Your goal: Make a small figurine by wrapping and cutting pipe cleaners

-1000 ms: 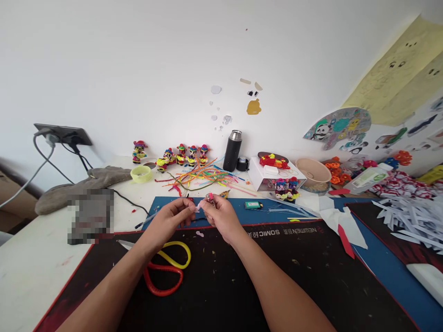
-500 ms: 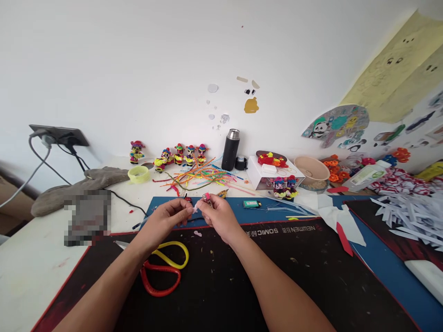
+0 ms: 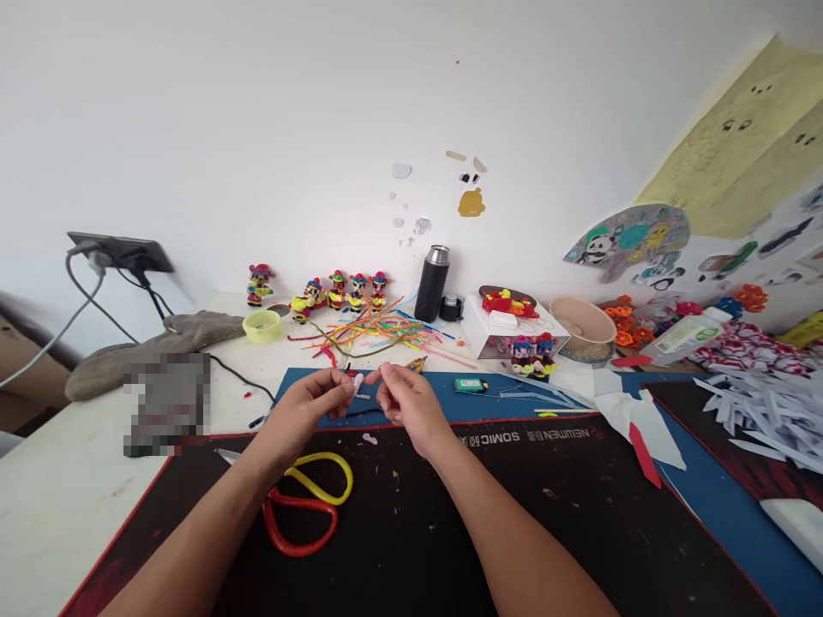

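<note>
Pinched between the fingertips of my left hand (image 3: 315, 407) is a small pale piece (image 3: 357, 384). My right hand (image 3: 411, 407) is just to its right, its thumb and forefinger pressed together; whatever they hold is too small to make out. Both hands hover over the blue mat (image 3: 514, 396) near the top edge of the black mat (image 3: 489, 531). Scissors with one red and one yellow handle (image 3: 321, 478) lie partly under my left forearm. A small pale scrap (image 3: 369, 438) rests on the black mat just below the hands.
Colourful pipe cleaners (image 3: 379, 330), small figures (image 3: 338, 291) and a black flask (image 3: 432, 284) stand behind. A white box (image 3: 479, 334), a bowl (image 3: 582, 321) and white paper strips (image 3: 759, 411) are to the right. A yellow tape roll (image 3: 262, 326) is at left.
My hands have moved slightly apart, and the pale piece now shows at my left fingertips. The small pink-and-metal item seen at my right hand is no longer visible. The view has shifted slightly.
</note>
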`<move>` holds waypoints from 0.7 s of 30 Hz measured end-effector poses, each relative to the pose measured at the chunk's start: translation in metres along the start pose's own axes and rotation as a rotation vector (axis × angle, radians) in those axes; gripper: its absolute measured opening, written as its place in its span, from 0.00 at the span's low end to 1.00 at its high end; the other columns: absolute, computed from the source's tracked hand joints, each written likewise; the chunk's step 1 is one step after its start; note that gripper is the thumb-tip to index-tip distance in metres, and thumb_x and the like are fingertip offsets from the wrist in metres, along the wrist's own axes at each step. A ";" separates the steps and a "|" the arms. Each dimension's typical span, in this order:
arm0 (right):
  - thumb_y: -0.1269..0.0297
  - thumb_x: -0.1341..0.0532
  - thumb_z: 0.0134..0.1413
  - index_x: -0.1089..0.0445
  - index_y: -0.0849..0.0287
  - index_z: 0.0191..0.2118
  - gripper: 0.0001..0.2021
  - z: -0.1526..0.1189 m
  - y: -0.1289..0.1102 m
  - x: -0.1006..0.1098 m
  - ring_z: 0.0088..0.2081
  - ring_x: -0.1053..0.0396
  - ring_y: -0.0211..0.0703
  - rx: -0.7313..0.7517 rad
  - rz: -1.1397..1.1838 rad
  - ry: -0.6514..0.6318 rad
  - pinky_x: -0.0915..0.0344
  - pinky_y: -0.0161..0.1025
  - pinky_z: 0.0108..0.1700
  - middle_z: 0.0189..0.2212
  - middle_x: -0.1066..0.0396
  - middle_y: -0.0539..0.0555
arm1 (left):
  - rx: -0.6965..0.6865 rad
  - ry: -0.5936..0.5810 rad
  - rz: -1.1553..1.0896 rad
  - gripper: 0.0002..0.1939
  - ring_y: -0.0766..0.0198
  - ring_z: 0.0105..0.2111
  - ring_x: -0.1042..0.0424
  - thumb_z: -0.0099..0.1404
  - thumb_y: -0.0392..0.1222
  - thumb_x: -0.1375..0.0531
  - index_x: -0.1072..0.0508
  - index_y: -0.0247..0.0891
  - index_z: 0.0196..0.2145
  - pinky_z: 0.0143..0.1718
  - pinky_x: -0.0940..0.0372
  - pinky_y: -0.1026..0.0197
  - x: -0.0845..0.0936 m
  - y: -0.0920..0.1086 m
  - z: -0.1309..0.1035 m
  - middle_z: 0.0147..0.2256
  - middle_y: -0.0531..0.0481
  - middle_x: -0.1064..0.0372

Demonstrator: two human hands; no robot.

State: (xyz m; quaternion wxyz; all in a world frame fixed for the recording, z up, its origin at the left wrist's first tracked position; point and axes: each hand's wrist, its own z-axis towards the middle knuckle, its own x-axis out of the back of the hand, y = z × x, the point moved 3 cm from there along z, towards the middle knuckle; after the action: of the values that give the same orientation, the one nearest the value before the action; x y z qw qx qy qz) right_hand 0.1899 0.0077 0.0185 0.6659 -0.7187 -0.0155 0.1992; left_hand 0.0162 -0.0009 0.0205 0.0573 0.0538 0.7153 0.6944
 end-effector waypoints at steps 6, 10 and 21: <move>0.35 0.36 0.59 0.25 0.61 0.35 0.28 -0.001 0.000 0.000 0.18 0.54 0.28 -0.007 0.024 -0.014 0.64 0.35 0.23 0.21 0.41 0.45 | 0.013 0.016 -0.061 0.19 0.65 0.26 0.37 0.59 0.57 0.29 0.26 0.39 0.29 0.30 0.42 0.62 0.000 0.000 0.001 0.24 0.55 0.32; 0.35 0.37 0.60 0.25 0.62 0.34 0.29 -0.001 0.001 0.000 0.18 0.54 0.28 -0.014 0.046 -0.024 0.65 0.36 0.23 0.21 0.41 0.45 | 0.015 0.014 -0.072 0.20 0.65 0.25 0.38 0.58 0.58 0.29 0.27 0.39 0.28 0.29 0.42 0.62 0.001 0.000 0.002 0.24 0.55 0.32; 0.37 0.28 0.49 0.35 0.56 0.35 0.28 -0.001 0.011 -0.004 0.16 0.54 0.27 -0.087 -0.024 -0.081 0.61 0.32 0.18 0.20 0.37 0.41 | 0.010 0.028 -0.101 0.18 0.65 0.24 0.38 0.55 0.55 0.28 0.26 0.39 0.27 0.28 0.43 0.63 0.001 0.003 0.003 0.22 0.55 0.32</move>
State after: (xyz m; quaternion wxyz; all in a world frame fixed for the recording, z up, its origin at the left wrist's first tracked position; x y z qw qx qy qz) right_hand 0.1837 0.0041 0.0091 0.6351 -0.7383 -0.0595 0.2193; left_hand 0.0155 0.0019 0.0231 0.0820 0.0081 0.7214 0.6876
